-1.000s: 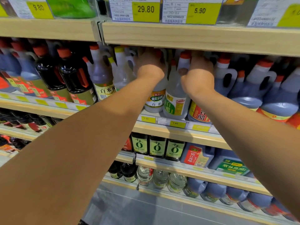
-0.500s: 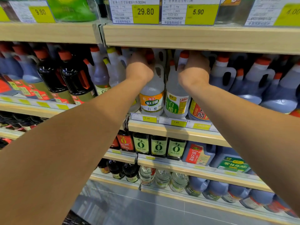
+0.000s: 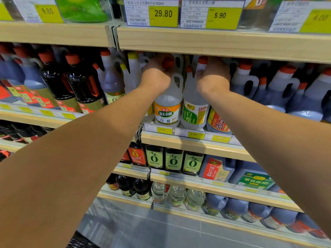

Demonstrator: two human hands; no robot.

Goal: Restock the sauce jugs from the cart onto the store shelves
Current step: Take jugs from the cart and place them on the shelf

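My left hand [image 3: 155, 76] is closed around the red-capped neck of a clear white-vinegar jug with an orange label [image 3: 167, 111], which stands at the front of the middle shelf [image 3: 188, 144]. Right beside it stands a clear jug with a green label [image 3: 195, 111]. My right hand [image 3: 213, 77] is curled over the top of a red-label jug [image 3: 217, 122]. Its thumb touches the green-label jug's neck, and its fingers are hidden behind the jugs.
The upper shelf board [image 3: 215, 43] hangs low over the jug caps. Dark soy jugs [image 3: 80, 86] crowd the left and bluish jugs [image 3: 286, 93] the right. Lower shelves hold more bottles [image 3: 173, 160]. A dark cart edge [image 3: 80, 242] shows at the bottom.
My left hand has shifted slightly left, and the orange-label jug now shows more fully at the shelf front. My right hand has stayed almost where it was.
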